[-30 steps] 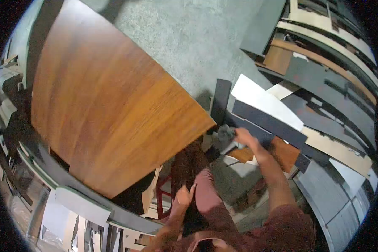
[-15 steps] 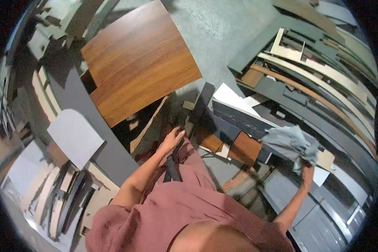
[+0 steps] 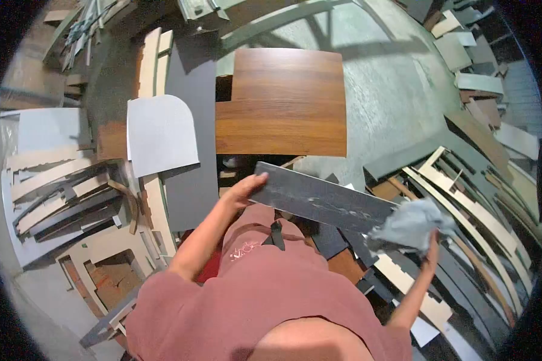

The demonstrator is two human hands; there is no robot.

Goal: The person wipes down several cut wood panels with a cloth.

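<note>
A long dark grey board (image 3: 325,195) with whitish scuff marks slants across in front of my body. My left hand (image 3: 245,188) grips its left end, thumb on the upper corner. A crumpled pale grey cloth (image 3: 414,224) covers the board's right end. My right hand (image 3: 430,243) is closed on this cloth; whether its fingers also hold the board underneath is hidden. Just beyond the board lies a brown wood-grain panel (image 3: 286,102).
To the left are a white round-cornered panel (image 3: 164,135), a long grey panel (image 3: 193,198) and stacked offcuts (image 3: 66,186). Piled strips (image 3: 470,216) fill the right. Concrete floor (image 3: 385,90) shows beyond the wood-grain panel.
My left hand, earlier holding nothing visible near my lap, now grips the dark board. The board has come up off the pile at the right. The view has turned rightward.
</note>
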